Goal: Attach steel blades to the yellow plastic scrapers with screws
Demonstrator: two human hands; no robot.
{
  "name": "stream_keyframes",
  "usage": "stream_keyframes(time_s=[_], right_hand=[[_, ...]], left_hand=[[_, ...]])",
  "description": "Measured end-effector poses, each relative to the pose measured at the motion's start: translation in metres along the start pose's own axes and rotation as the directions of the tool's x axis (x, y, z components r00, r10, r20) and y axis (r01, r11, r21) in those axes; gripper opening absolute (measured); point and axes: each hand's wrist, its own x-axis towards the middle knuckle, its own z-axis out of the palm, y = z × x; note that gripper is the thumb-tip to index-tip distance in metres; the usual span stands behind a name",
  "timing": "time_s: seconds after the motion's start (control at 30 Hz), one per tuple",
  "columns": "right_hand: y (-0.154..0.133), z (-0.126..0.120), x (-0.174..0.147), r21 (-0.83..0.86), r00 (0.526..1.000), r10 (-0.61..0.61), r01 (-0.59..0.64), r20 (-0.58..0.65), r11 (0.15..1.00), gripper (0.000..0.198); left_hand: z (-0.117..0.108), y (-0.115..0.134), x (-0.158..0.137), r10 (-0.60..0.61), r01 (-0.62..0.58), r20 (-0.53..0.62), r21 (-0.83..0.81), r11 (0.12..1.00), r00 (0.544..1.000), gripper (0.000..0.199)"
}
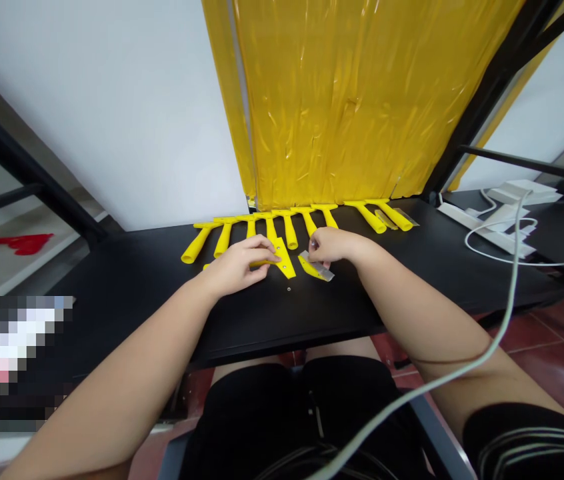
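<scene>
My left hand (pixel 239 265) is closed on a yellow scraper handle (pixel 285 260), whose flat head with small metal fasteners points right of the fingers. Just across from it, my right hand (pixel 333 245) has its fingers bent down over a thin metal blade (pixel 327 273) that lies against a yellow cover plate (pixel 311 265). The fingertips of the right hand are partly hidden, but they appear to pinch the blade. A tiny metal piece (pixel 289 289), perhaps a nut, lies on the black table between the hands.
Several yellow scraper handles (pixel 289 233) form a row along the back of the black table (pixel 262 327). At the right end lies another blade (pixel 405 216). A yellow plastic curtain (pixel 352 107) hangs behind. White power strips (pixel 487 230) and a pale cable (pixel 505 320) are on the right.
</scene>
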Motion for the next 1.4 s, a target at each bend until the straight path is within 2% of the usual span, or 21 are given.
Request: stream_keyframes(time_s=[0.1, 0.17, 0.23, 0.33, 0.4, 0.53, 0.97, 1.13, 1.3, 1.4], right_hand=[[-0.001, -0.003, -0.003, -0.035, 0.985, -0.033, 0.028, -0.168, 0.999, 0.011], [0.0, -0.002, -0.002, -0.031, 0.946, -0.108, 0.104, -0.304, 0.994, 0.01], [0.0, 0.001, 0.001, 0.03, 0.912, -0.188, 0.213, -0.364, 0.977, 0.007], [0.0, 0.01, 0.008, 0.3, 0.908, -0.258, 0.361, -0.331, 0.883, 0.011], [-0.002, 0.017, 0.011, 0.461, 0.914, -0.281, 0.392, -0.293, 0.796, 0.021], [-0.004, 0.026, 0.014, 0.562, 0.909, -0.326, 0.417, -0.259, 0.714, 0.036], [-0.005, 0.035, 0.023, 0.594, 0.852, -0.428, 0.518, -0.3, 0.616, 0.032], [-0.009, 0.034, 0.021, 0.534, 0.832, -0.45, 0.555, -0.326, 0.638, 0.022], [-0.012, 0.033, 0.02, 0.417, 0.822, -0.465, 0.568, -0.329, 0.709, 0.009], [-0.009, 0.027, 0.019, 0.348, 0.807, -0.416, 0.566, -0.419, 0.747, 0.008]], left_hand=[[0.0, 0.0, 0.0, -0.009, 0.009, -0.004, -0.007, 1.0, 1.0, 0.025], [0.0, 0.002, 0.001, -0.016, 0.016, -0.002, -0.014, 1.0, 1.0, 0.024], [0.001, 0.003, 0.001, -0.019, 0.019, 0.004, -0.023, 1.0, 1.0, 0.024], [0.002, 0.004, 0.001, -0.01, 0.011, 0.018, -0.03, 0.999, 1.0, 0.024], [0.002, 0.005, 0.002, -0.002, 0.003, 0.017, -0.027, 1.0, 1.0, 0.024], [0.003, 0.005, 0.002, 0.015, -0.015, 0.006, -0.023, 1.0, 1.0, 0.024], [0.003, 0.005, 0.001, 0.023, -0.022, 0.005, -0.048, 0.999, 1.0, 0.026], [0.003, 0.005, 0.001, 0.023, -0.023, 0.006, -0.057, 0.998, 1.0, 0.026], [0.002, 0.006, 0.002, 0.01, -0.009, 0.021, -0.055, 0.998, 1.0, 0.027], [0.001, 0.008, 0.002, -0.008, 0.01, 0.043, -0.033, 0.999, 0.999, 0.027]])
